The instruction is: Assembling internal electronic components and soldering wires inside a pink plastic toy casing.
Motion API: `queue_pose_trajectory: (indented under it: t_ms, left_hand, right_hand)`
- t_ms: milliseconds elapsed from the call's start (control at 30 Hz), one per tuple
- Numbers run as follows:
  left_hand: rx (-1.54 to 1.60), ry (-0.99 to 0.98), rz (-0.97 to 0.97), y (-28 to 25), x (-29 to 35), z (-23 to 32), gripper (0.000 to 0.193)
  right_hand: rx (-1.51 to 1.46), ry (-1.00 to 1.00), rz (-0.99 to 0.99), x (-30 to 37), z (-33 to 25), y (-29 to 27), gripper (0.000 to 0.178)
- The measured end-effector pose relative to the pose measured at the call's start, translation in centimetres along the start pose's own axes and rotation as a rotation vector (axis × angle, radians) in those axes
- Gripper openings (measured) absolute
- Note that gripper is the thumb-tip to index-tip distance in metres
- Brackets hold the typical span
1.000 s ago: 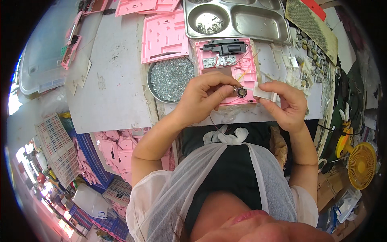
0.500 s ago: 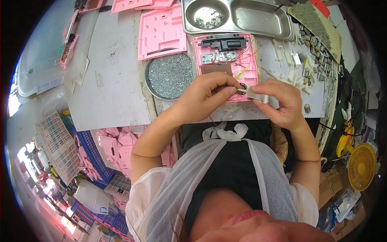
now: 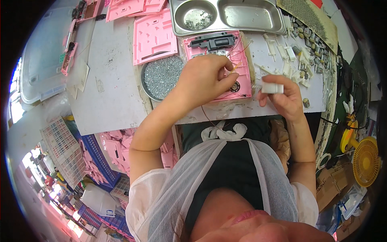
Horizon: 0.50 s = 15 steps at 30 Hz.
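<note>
A pink plastic housing (image 3: 243, 82) lies on the table in front of me. Across its far end sits a black mechanism (image 3: 213, 41), with thin wires beside it. A round black speaker-like part (image 3: 234, 87) is set in its near end. My left hand (image 3: 205, 78) reaches over the housing and covers its middle; thumb and fingers are pinched together near a yellow wire, but what they hold is hidden. To the right of the housing, my right hand (image 3: 285, 97) grips a white plastic part (image 3: 272, 88) between thumb and fingers, raised off the table.
A round metal bowl (image 3: 142, 82) of small screws stands left of the housing. Behind are pink panels (image 3: 155, 36) and a steel compartment tray (image 3: 252, 18). White plastic pieces (image 3: 288, 52) and small metal blocks (image 3: 310, 42) lie scattered at right. A yellow fan (image 3: 366, 161) stands farther right.
My right hand has drawn away from the housing with the white part, which is now turned. My left hand has moved slightly left and farther over the housing. The view has shifted a little.
</note>
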<state>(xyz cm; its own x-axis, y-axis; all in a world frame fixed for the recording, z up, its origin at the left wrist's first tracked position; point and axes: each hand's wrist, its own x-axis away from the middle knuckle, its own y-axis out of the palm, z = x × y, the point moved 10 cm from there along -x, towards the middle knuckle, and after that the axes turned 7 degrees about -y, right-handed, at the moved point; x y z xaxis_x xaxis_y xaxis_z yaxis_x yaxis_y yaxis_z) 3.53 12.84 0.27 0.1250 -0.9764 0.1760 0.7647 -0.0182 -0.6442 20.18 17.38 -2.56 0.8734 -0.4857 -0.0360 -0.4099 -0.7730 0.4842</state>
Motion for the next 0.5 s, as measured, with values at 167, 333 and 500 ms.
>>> queue_pose_trajectory:
  t_ms: [167,333,500]
  left_hand:
    - [-0.397,0.088,0.252,1.9,0.1,0.4,0.017]
    - [-0.054,0.102,0.278,0.8,1.7,0.1,0.008]
    - [0.04,0.152,0.396,1.0,4.7,-0.5,0.015]
  right_hand:
    - [-0.037,-0.032,0.147,-0.7,-0.4,-2.0,0.037]
    - [0.476,-0.106,0.179,-1.9,-2.1,-4.0,0.031]
    - [1.126,-0.335,-0.017,-5.0,-2.7,-0.6,0.032]
